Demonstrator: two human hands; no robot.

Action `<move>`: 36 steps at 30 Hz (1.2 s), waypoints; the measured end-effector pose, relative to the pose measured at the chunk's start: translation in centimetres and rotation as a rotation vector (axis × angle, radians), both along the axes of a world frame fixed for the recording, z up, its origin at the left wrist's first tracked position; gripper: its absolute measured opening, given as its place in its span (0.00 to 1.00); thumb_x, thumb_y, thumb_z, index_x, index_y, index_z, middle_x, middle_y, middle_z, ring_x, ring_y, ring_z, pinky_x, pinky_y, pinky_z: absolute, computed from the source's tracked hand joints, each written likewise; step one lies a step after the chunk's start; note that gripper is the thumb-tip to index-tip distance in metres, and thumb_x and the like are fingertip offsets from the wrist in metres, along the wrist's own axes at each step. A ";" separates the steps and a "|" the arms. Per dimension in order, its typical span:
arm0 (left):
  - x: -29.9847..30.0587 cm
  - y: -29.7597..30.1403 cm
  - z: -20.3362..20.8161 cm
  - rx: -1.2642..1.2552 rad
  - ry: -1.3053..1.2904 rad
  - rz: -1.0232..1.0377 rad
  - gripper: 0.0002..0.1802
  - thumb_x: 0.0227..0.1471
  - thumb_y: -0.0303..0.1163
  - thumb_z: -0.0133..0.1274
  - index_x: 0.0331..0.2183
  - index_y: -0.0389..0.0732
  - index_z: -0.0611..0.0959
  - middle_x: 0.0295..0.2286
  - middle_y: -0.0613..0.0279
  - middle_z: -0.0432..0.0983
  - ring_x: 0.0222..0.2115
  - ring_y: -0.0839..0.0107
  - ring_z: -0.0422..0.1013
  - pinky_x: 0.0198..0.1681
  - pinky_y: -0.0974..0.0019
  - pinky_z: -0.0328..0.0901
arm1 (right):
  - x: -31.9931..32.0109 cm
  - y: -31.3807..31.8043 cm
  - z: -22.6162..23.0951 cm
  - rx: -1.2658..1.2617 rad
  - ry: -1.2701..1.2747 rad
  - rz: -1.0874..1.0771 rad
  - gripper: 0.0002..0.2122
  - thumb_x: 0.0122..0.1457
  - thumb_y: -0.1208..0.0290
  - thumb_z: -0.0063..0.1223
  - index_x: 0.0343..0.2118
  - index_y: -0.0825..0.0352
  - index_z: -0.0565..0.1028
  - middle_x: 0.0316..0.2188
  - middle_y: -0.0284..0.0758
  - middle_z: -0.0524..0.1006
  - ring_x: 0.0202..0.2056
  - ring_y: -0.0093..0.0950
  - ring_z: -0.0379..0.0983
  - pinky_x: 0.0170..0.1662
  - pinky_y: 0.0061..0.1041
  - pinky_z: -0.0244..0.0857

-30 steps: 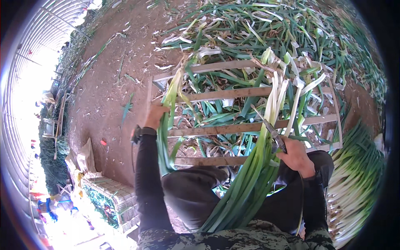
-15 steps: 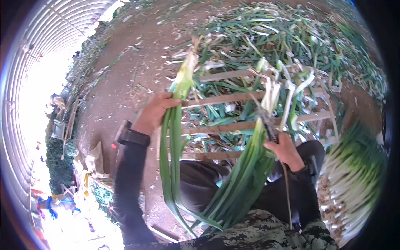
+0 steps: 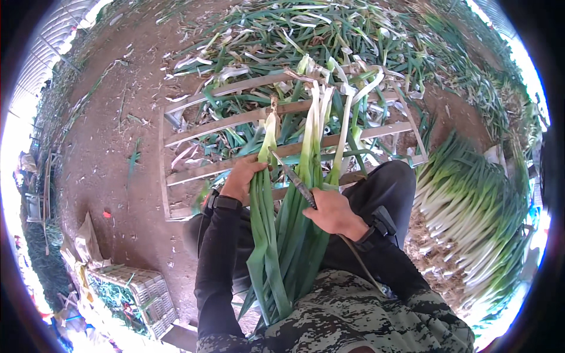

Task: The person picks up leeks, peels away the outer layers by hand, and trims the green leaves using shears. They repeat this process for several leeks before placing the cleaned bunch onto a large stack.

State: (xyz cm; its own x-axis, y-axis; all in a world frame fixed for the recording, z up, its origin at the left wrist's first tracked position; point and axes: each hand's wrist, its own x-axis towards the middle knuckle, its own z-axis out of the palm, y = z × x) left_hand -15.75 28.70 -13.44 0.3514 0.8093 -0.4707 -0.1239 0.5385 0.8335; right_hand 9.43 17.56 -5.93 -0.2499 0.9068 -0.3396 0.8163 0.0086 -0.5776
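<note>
My left hand [image 3: 241,179] is closed around a green onion [image 3: 269,136], just below its pale stem; the root end points away from me and the long leaves hang toward my lap. In my right hand [image 3: 335,213] is a slim dark hose nozzle [image 3: 299,183], its tip close to the held onion's stem. From that hand a thin hose [image 3: 360,259] trails back past my right forearm. Several more green onions [image 3: 309,135] lie beside it across a slatted wooden rack [image 3: 235,131], their white ends pointing away and their leaves partly hidden behind my right hand.
Beyond and beneath the rack spreads a heap of stripped leaves and peelings [image 3: 329,29]. At my right, white-stemmed green onions [image 3: 459,217] lie stacked in a long row. A woven basket [image 3: 156,300] stands at lower left on the dirt floor [image 3: 141,194].
The held onion has come in beside the others, and its leaves hang straighter. My right hand has turned the nozzle leftward toward its stem. The view has shifted to the right.
</note>
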 end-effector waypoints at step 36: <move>-0.9 -0.9 -0.4 -0.195 -0.037 0.137 0.10 0.52 0.24 0.49 0.37 0.29 0.76 0.22 0.59 0.72 0.17 0.68 0.71 0.18 0.65 0.69 | -3.5 19.4 -5.9 0.171 -0.300 0.052 0.10 0.47 0.70 0.50 0.26 0.69 0.81 0.27 0.47 0.80 0.33 0.45 0.79 0.39 0.41 0.72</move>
